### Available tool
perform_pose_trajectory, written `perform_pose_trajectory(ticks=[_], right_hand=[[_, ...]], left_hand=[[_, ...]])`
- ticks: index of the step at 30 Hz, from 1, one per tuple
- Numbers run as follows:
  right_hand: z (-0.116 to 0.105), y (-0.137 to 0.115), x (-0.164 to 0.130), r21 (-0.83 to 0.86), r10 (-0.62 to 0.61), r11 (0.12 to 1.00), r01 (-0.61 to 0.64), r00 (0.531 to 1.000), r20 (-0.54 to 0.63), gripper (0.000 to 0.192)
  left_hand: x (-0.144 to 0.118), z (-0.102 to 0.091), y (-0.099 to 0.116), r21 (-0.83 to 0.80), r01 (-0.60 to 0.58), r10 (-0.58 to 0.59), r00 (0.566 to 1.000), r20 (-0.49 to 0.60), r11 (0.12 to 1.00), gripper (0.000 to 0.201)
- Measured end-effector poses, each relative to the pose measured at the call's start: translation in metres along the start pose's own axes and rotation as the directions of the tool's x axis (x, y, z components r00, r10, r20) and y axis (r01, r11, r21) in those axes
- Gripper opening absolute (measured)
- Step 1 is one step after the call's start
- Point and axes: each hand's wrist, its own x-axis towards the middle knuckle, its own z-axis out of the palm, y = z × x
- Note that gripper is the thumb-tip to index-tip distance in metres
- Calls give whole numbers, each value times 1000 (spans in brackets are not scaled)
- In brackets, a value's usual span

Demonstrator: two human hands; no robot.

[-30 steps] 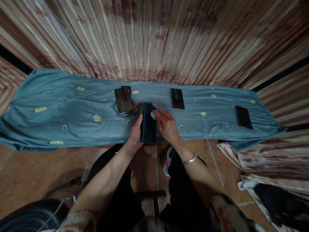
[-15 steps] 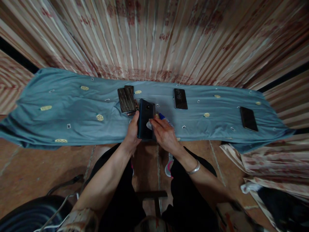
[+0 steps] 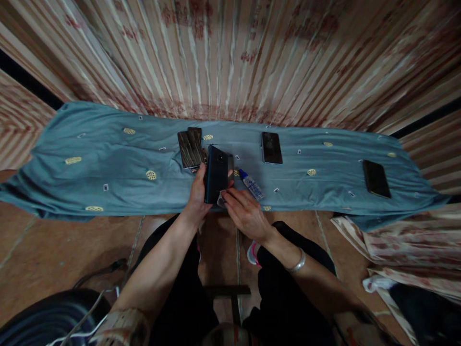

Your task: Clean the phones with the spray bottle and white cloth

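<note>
My left hand (image 3: 196,194) is closed around the left edge of a dark blue smartphone (image 3: 215,175), its back with a round camera facing up. Between the fingertips of my right hand (image 3: 245,211) is a small white pad (image 3: 220,198), pressed on the lower part of the phone's back. Whether the pad is cotton or tissue, I cannot tell. Just beyond the right hand lies a small clear bottle (image 3: 252,186) with a blue cap. Left of the held phone, a few phones (image 3: 190,149) rest in an overlapping pile, partly hidden.
A blue patterned cloth (image 3: 122,168) covers the long narrow table. Two more phones lie on it, one right of centre (image 3: 272,148) and one near the right end (image 3: 376,179). Pleated curtains (image 3: 230,62) hang behind. A black coiled thing (image 3: 46,319) and cables are at lower left.
My right hand has slid the white pad down and slightly left along the phone's back, uncovering more of the bottle. My left hand keeps its hold. The view has shifted slightly.
</note>
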Motion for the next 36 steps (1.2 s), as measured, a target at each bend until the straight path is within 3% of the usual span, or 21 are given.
perform_pose_trajectory(ticks=[15, 19, 26, 36], right_hand=[[-8, -13, 11, -47, -117, 992, 117, 993, 4, 38], [-7, -10, 14, -15, -83, 996, 84, 995, 45, 40], [-3, 3, 15, -26, -10, 1000, 10, 1000, 4, 42], [2, 31, 27, -96, 109, 989, -113, 993, -48, 38]], left_hand=[[6, 4, -9, 17, 22, -21, 1000, -22, 1000, 74], [5, 6, -11, 27, 25, -24, 1000, -15, 999, 77], [3, 10, -19, 7, -26, 26, 999, 33, 1000, 65], [-3, 22, -28, -65, 12, -16, 998, -60, 998, 48]])
